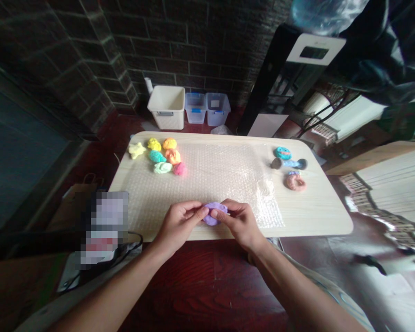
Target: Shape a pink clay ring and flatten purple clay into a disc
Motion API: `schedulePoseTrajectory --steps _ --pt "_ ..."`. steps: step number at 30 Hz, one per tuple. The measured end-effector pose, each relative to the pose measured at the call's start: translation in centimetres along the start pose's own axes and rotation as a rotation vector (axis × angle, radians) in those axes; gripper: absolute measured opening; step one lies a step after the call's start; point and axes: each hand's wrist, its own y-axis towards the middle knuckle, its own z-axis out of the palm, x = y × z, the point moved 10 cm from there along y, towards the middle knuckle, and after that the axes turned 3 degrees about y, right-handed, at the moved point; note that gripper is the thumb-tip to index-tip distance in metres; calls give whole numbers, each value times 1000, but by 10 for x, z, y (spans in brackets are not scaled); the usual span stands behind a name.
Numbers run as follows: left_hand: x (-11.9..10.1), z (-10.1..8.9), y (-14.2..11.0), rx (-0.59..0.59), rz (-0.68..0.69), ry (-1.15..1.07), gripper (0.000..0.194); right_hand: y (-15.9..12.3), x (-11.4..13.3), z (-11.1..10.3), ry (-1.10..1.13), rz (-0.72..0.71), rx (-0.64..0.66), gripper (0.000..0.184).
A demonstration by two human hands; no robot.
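Observation:
A flattened round piece of purple modelling clay is held between my two hands, just above the table's near edge. My left hand pinches its left side, thumb on top. My right hand grips the right side, its thumb pressed on the clay's face; a thin pale tip shows beside that thumb, too small to name. Beneath the hands lies a sheet of bubble wrap. Lumps of coloured clay sit at the far left, among them a pink lump, a teal lump and a pale yellow lump.
On the table's right side are a blue clay piece, a dumbbell-shaped piece and a pinkish-brown clay ring. Beyond the table stand a white bin and clear boxes. A water dispenser rises at the back right.

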Motion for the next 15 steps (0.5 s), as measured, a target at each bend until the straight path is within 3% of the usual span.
schedulePoseTrajectory --steps 7,15 --pt "-3 -1 1 7 44 93 27 0 -5 5 83 55 40 30" --pt "-4 8 0 44 11 -11 32 -3 -6 2 39 16 31 29"
